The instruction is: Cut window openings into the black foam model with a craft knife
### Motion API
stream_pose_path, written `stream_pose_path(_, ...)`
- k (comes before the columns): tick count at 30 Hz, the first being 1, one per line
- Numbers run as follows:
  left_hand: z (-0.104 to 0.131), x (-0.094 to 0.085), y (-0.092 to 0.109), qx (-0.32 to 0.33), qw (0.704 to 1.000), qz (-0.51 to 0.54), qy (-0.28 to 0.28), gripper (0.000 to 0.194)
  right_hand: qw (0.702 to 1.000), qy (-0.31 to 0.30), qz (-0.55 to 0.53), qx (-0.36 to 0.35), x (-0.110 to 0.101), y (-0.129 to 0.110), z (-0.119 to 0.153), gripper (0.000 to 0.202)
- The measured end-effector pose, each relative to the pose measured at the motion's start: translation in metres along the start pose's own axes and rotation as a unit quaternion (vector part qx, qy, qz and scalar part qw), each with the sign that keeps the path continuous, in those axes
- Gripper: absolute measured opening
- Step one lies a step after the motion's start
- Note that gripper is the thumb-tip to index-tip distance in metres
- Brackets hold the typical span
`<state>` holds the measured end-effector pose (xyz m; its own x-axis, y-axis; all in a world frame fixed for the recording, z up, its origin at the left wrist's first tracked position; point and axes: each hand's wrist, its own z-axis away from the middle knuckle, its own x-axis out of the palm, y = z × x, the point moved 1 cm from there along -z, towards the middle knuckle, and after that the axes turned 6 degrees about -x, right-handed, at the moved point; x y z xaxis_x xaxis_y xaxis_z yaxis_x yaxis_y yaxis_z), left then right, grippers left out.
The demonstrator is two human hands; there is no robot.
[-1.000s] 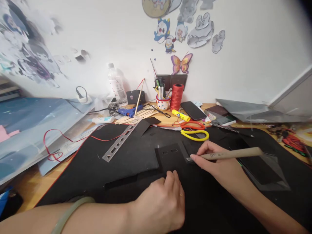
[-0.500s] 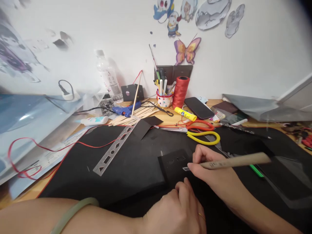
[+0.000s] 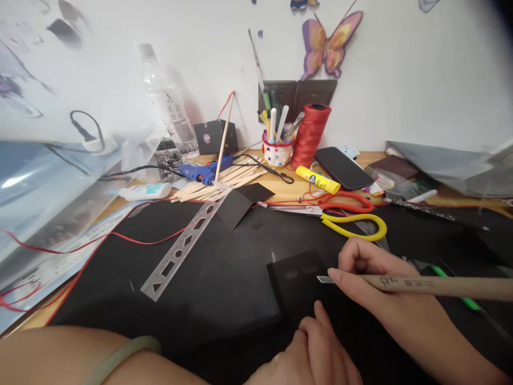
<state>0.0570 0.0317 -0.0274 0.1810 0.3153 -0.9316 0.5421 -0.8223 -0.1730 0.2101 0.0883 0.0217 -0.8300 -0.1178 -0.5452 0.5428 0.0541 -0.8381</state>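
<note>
A small black card [image 3: 294, 294] lies on the black mat, with two faint rounded outlines marked on its upper part. My left hand [image 3: 308, 353] rests at the card's lower edge, fingers curled together and the index finger pressing it down. Pinched in my right hand [image 3: 363, 264] is a wooden-handled craft knife [image 3: 436, 286]. Its slanted metal blade points left over the card; whether the edge touches the card I cannot tell. The handle stretches out to the right past my hand.
A clear stencil ruler [image 3: 182, 247] and folded black paper [image 3: 240, 203] lie on the mat [image 3: 180, 299]. Scissors [image 3: 352, 214] sit beyond my right hand. Behind stand a glue stick [image 3: 318, 179], red thread spool [image 3: 310, 136], pen cup [image 3: 277, 152], blue glue gun [image 3: 204, 172] and bottle [image 3: 168, 101].
The view has tilted down and moved closer. The knife handle has swung from pointing slightly up to nearly level, its blade still over the card. My left hand stays on the card.
</note>
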Motion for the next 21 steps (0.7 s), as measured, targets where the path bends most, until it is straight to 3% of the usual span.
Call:
stream_pose_path(4,0.001,0.001,0.001,0.011,1.0,-0.025,0.007,0.025,0.999,-0.031,-0.005,0.009,0.001,0.003,-0.006,0.019)
stream_pose_path(8,0.002,-0.002,-0.001,0.033,0.998,-0.043,-0.025,0.03,0.999,-0.042,0.001,-0.001,0.002,0.008,-0.004,0.024)
stream_pose_path(21,0.004,-0.005,0.001,-0.006,0.998,-0.064,-0.014,0.027,0.998,-0.046,0.043,-0.018,0.002,0.017,0.002,0.024)
